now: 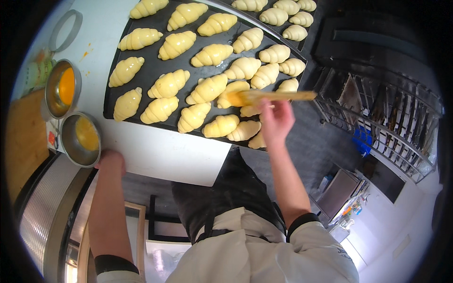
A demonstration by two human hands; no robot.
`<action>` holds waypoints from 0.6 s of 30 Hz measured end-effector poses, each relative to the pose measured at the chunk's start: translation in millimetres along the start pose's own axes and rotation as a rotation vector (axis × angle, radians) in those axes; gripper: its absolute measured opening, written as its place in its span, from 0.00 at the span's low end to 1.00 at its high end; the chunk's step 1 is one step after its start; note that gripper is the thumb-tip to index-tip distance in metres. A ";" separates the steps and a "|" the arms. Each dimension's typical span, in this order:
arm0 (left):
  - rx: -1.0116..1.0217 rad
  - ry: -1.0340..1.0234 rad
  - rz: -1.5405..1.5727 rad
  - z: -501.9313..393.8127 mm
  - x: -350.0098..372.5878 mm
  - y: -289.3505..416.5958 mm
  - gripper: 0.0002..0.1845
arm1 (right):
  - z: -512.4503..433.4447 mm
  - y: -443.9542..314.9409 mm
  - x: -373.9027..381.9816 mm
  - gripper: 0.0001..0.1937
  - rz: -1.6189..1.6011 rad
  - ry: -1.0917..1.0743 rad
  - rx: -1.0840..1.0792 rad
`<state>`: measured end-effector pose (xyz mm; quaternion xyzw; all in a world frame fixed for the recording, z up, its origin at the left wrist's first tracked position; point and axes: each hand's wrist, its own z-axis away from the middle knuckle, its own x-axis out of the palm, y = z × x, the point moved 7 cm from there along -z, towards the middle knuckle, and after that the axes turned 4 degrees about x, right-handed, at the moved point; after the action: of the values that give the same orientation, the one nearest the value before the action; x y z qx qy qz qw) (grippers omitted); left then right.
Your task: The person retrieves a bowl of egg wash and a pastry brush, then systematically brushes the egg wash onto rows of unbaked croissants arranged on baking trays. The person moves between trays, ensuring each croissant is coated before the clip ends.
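My right hand (278,118) grips the wooden handle of a pastry brush (283,95), slightly blurred. Its bristles rest over one unbaked croissant (226,103) on a dark baking tray (148,67). Croissants on the tray's left and middle, such as one plump roll (127,104), shine with a wet yellow coat. Those at the right edge, like a paler croissant (274,53), look matte. At the table's near edge, my left hand (112,161) is beside a steel bowl (80,141) of yellow liquid; its fingers are mostly hidden. A second steel bowl (60,88) holds deeper orange liquid.
A white tabletop (170,150) bears the tray, with orange drips near a metal ring (65,30). Another tray of croissants (274,16) lies beyond. Right, a black metal rack (382,123) stands above the floor. A wooden board (26,141) is at far left.
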<state>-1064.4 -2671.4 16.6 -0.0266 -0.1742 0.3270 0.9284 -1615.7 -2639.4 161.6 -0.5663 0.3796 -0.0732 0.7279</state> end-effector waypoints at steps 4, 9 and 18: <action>-0.029 -0.030 -0.007 -12.6 4.7 -1.7 0.19 | -53.6 -11.4 -29.6 0.08 -0.224 0.110 0.001; 0.014 -0.105 -0.009 -25.1 13.4 1.7 0.17 | -64.2 -33.5 26.2 0.09 -0.286 -0.101 0.112; 0.008 -0.010 0.006 5.3 1.8 -2.1 0.18 | -139.2 -26.4 -15.4 0.07 0.118 0.191 -0.141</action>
<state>-1063.6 -2672.3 22.5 -0.0216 -0.1777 0.3304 0.9267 -1706.4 -2747.3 182.3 -0.5834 0.4841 -0.0570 0.6497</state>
